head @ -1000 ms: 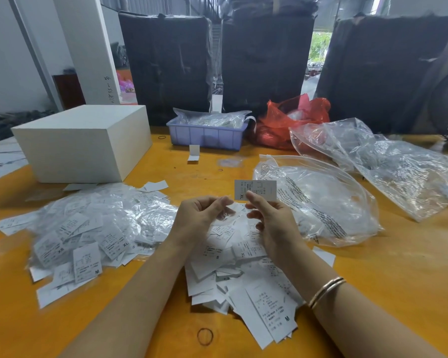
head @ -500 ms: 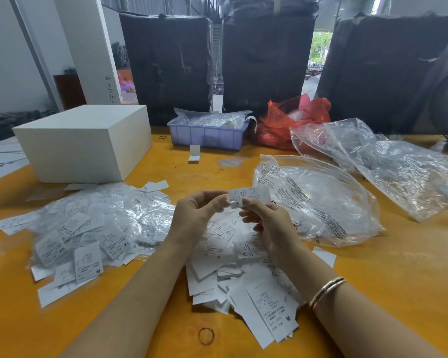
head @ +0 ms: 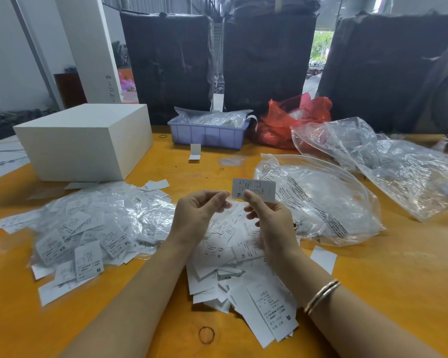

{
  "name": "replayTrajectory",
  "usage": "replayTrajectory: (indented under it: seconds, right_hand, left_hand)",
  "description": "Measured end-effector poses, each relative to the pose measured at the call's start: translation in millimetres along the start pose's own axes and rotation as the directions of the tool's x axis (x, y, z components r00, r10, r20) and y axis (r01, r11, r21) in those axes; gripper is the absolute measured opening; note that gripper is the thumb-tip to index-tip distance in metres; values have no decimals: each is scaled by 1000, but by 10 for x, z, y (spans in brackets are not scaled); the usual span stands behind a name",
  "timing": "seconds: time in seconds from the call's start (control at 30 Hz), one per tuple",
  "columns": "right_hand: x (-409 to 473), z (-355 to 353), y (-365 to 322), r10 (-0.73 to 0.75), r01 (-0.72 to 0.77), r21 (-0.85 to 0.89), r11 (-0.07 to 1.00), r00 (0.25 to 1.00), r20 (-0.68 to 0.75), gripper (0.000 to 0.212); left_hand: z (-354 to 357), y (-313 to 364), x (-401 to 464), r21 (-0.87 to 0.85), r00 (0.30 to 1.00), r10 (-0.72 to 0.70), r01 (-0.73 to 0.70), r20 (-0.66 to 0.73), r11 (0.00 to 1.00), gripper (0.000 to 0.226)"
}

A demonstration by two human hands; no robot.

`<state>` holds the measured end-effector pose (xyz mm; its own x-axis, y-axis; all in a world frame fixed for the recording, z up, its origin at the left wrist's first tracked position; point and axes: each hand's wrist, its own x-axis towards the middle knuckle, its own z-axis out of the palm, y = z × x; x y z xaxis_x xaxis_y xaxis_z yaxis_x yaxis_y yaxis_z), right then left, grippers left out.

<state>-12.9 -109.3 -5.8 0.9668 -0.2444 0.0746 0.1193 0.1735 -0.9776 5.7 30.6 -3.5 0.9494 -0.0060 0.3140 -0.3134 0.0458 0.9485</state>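
My right hand (head: 272,223) pinches a white paper label (head: 259,188) marked XL between thumb and forefinger and holds it upright above the orange table (head: 386,280). My left hand (head: 197,215) is just left of it, with fingertips pressed to the thumb on what looks like a thin clear sleeve (head: 232,204). It does not touch the label. A heap of loose white size labels (head: 233,270) lies under both hands. A second heap of labels in clear sleeves (head: 88,228) spreads to the left.
A white box (head: 88,140) stands at the back left, with a lilac bin (head: 207,135) and a red bag (head: 295,120) behind. A large clear zip bag (head: 321,202) and more clear bags (head: 398,164) lie to the right. A rubber band (head: 206,334) lies near the front edge.
Half a second ago both hands held the label low between them. Now my left hand has let go of it and my right hand has raised it upright.
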Motion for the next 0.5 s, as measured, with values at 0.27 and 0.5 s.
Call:
replayTrajectory:
  seconds: [0.27, 0.5]
  right_hand:
    - [-8, 15, -14, -7, 11, -63, 998, 997, 71, 10]
    - [-11, -10, -14, -41, 51, -84, 995, 993, 110, 9]
  left_hand:
    - [-22, -37, 10, -16, 1000, -4, 4, -20, 1000, 14]
    - [-21, -57, 19, -23, 998, 23, -24, -57, 999, 13]
